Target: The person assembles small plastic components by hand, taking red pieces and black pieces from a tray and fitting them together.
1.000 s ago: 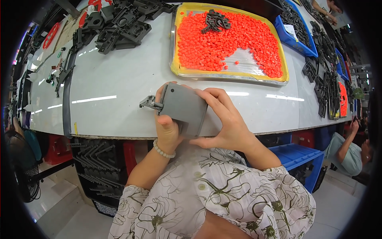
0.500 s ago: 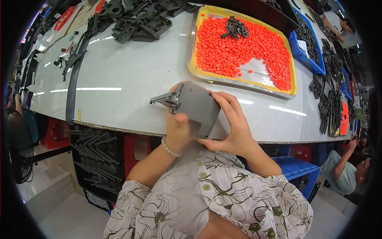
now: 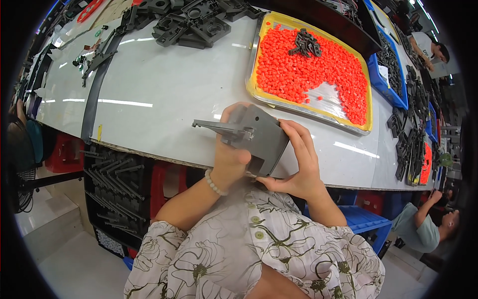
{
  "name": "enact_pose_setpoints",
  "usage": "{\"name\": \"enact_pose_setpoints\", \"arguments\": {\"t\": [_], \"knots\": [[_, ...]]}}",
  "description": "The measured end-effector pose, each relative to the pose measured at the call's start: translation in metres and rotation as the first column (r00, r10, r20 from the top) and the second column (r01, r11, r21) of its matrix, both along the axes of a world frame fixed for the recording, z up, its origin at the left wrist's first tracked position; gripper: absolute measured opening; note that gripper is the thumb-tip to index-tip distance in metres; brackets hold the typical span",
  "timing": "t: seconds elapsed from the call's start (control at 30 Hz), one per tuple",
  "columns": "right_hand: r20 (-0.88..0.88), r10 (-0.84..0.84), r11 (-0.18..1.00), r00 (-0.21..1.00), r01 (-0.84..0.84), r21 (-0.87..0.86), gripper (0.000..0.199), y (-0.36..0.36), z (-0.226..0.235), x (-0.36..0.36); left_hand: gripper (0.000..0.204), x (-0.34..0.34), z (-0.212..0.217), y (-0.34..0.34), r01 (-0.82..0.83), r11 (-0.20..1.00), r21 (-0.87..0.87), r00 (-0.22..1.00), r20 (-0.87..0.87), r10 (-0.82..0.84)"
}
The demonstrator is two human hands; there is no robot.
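Note:
Between my two hands, above the table's front edge, is a dark grey plastic housing (image 3: 264, 137), box-shaped, with a small round hole in its top face. A slim grey arm (image 3: 215, 128) sticks out to the left from its upper left side. My left hand (image 3: 230, 157) grips the housing's left side, thumb in front, some fingers hidden behind it. On the right edge, my right hand (image 3: 301, 167) holds it between the fingers above and the thumb at the lower corner. What lies under the thumbs is hard to make out.
A yellow-lined metal tray (image 3: 311, 109) of small red caps, with dark clips on top, stands beyond my hands. Dark plastic parts (image 3: 191, 25) are piled at the back. A blue bin (image 3: 388, 70) stands right. A black crate (image 3: 117, 194) of grey rods sits below the table; co-workers are at right.
The housing is tilted a little, showing more of its side and the round hole more clearly. Both hands keep their grip. The whole view has shifted slightly.

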State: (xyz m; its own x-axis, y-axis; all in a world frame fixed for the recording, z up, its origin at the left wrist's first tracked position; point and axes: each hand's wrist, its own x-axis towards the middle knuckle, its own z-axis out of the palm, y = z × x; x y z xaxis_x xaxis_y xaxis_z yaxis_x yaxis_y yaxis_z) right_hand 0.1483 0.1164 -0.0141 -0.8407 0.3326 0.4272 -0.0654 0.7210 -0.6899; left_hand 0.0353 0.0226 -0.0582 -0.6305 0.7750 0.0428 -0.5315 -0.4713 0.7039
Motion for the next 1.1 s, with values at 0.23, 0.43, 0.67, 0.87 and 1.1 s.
{"name": "enact_pose_setpoints", "arguments": {"t": [0.23,0.43,0.67,0.87,1.1], "knots": [[0.037,0.079,0.994,0.996,-0.076,-0.073,0.091,0.004,0.000,-0.001,0.099,-0.001,0.005,0.000,0.005,1.000,0.001,1.000,-0.019,-0.005],[0.039,0.051,0.994,0.998,-0.047,-0.103,0.094,0.000,-0.002,0.000,0.097,-0.001,0.012,0.000,-0.012,0.999,-0.052,0.999,-0.048,0.009],[0.012,0.097,0.987,0.995,-0.095,-0.127,0.096,0.006,-0.002,0.000,0.099,-0.002,0.013,0.001,-0.007,0.999,-0.045,0.998,-0.060,0.005],[0.008,0.103,0.981,0.995,-0.100,-0.168,0.096,0.004,-0.002,-0.002,0.099,-0.002,0.018,0.001,-0.019,0.999,-0.048,0.999,-0.048,0.017],[-0.019,0.111,0.974,0.994,-0.113,-0.195,0.094,0.002,0.000,-0.004,0.098,-0.004,0.022,0.000,-0.014,0.999,-0.040,0.998,-0.056,0.012]]}}
